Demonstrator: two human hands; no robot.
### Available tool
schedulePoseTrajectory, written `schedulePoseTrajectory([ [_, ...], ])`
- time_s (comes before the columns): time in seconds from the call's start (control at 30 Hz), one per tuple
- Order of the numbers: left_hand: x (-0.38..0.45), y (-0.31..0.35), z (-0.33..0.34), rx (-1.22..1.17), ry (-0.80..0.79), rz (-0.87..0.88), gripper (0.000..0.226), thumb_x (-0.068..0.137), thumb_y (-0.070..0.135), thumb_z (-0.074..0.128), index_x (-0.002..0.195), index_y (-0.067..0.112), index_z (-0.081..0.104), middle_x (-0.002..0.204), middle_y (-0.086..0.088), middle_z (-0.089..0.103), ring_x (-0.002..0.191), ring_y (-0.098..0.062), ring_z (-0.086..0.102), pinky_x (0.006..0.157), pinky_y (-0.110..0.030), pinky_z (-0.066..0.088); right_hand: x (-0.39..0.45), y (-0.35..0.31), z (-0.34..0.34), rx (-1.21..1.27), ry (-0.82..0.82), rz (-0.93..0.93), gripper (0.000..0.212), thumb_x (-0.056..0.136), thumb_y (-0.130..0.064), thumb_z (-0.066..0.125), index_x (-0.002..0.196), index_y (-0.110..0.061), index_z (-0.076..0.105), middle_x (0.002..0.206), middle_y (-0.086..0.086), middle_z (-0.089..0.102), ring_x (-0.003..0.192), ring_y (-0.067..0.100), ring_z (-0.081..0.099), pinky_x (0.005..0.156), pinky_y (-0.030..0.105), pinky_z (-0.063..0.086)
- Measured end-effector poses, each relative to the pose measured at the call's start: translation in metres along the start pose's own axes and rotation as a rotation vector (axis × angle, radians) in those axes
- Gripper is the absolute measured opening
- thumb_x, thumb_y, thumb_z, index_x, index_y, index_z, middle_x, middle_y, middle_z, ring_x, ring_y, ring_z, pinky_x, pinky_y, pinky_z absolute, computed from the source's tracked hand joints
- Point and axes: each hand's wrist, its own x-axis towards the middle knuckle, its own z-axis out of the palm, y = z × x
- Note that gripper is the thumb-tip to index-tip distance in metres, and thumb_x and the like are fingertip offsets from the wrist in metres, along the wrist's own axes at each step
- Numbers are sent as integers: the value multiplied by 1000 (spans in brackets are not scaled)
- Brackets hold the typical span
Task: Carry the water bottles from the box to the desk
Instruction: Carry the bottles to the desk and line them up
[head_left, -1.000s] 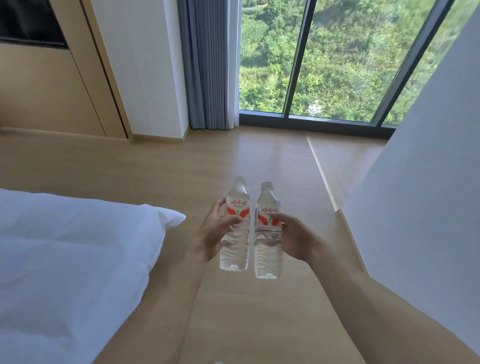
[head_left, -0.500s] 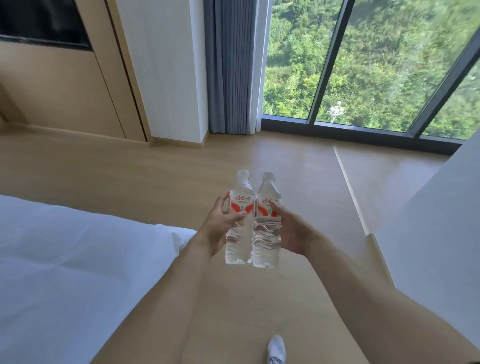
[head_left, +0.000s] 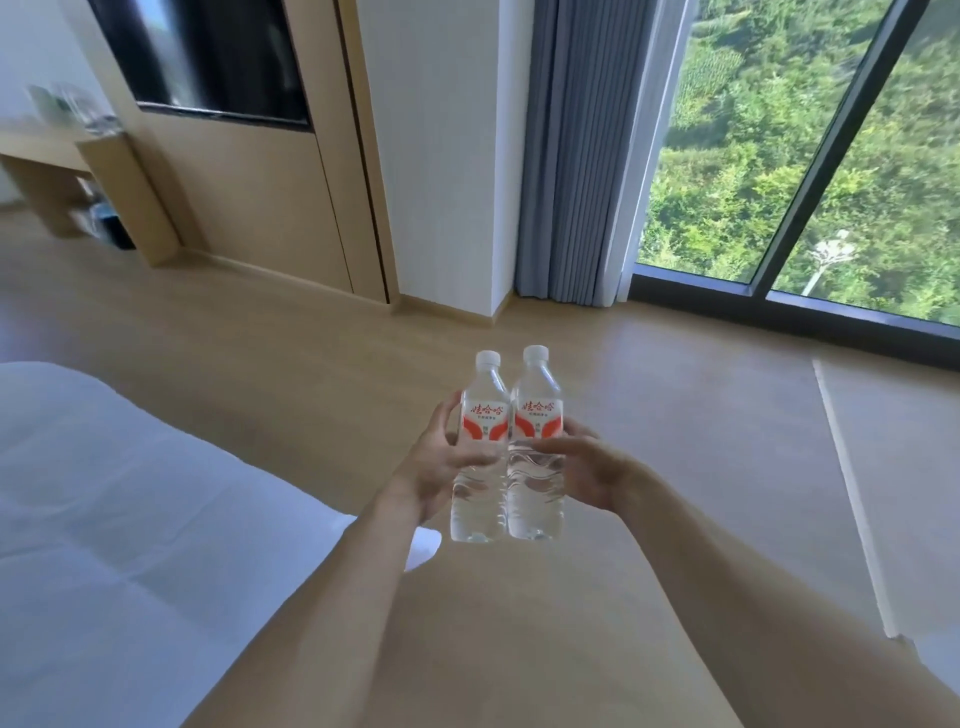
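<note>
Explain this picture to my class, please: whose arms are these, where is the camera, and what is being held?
No machine here: the arms belong to a person wearing a camera on the head, so you look forward and down as they do. The left hand grips one water bottle and the right hand grips a second bottle. Both bottles are upright, side by side and capped, held in the air above a wooden floor. A white bed lies at the left, and a window with a grey curtain stands ahead. A blurry desk with things on it shows far left.
</note>
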Motion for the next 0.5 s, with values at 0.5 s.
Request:
schedulePoseTrajectory([
  [0.5,177,49,15,-79,67,70,99,62,6,88,142,42,41,108,-15,74,98,-33,73,85,-58,57,151,-96,-95,-46,-25,23,67,73,-6,76,137,-6,54,134,27,59,118,46,58,104,67,41],
])
